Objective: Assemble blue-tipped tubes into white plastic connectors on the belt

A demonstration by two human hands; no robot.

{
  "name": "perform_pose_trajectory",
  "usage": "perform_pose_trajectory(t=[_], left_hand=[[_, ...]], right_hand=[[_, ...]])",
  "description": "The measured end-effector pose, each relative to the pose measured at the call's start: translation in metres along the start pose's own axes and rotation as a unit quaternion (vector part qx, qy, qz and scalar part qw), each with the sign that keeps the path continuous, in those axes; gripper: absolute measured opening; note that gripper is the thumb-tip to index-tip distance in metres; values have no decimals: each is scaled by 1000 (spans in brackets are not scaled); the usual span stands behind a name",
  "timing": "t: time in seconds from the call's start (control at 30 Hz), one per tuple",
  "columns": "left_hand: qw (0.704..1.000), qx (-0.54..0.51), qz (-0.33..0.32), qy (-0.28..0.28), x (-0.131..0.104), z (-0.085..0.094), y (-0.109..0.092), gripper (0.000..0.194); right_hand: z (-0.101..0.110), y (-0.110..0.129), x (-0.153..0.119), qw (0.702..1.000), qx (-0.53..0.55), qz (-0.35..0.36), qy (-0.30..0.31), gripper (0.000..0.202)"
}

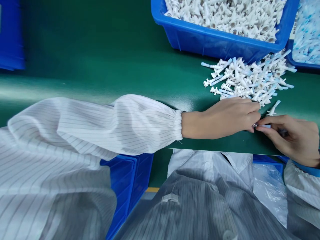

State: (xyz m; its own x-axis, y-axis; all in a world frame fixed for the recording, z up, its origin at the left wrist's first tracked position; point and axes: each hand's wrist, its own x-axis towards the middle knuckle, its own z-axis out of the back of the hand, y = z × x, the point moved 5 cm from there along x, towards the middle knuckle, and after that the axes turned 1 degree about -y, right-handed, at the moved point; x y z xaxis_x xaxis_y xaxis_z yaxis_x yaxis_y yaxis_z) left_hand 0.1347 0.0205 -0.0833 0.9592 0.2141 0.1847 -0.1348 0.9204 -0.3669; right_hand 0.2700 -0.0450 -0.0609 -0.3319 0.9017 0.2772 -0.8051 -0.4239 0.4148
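Observation:
My left hand [231, 115] reaches across from the left, palm down, fingers curled round something mostly hidden. Its fingertips meet those of my right hand [292, 133], which pinches a small white part with a pale blue tube [265, 126]. Just beyond both hands lies a loose pile of white fittings [250, 80], many with pale blue tubes. One such piece [273, 108] lies apart from the pile, right above my right hand's fingers.
Behind the pile stands a blue bin [200, 38] full of white fittings. At the right is another blue bin [303, 65] with pale blue tubes. A blue container [11, 36] sits far left on the green table [87, 50]. Blue crates [125, 180] are below the edge.

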Motion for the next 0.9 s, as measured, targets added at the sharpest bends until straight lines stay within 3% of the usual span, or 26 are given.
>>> perform_pose_trajectory(t=[0.23, 0.63, 0.7, 0.8, 0.9], left_hand=[[999, -2, -1, -34, -1, -2, 1, 24], [1000, -18, 11, -15, 1, -1, 1, 25], [1000, -18, 10, -22, 1, -1, 1, 22], [999, -14, 3, -34, 0, -1, 1, 21], [999, -10, -1, -39, 1, -1, 0, 21]], right_hand=[[0, 4, 3, 998, -51, 47, -14, 4], [-3, -7, -4, 993, -53, 100, 32, 3], [0, -7, -3, 995, -43, 85, 30, 9], [3, -15, -2, 999, -6, 1, 37, 24], [1, -25, -5, 983, 143, -88, 71, 31]])
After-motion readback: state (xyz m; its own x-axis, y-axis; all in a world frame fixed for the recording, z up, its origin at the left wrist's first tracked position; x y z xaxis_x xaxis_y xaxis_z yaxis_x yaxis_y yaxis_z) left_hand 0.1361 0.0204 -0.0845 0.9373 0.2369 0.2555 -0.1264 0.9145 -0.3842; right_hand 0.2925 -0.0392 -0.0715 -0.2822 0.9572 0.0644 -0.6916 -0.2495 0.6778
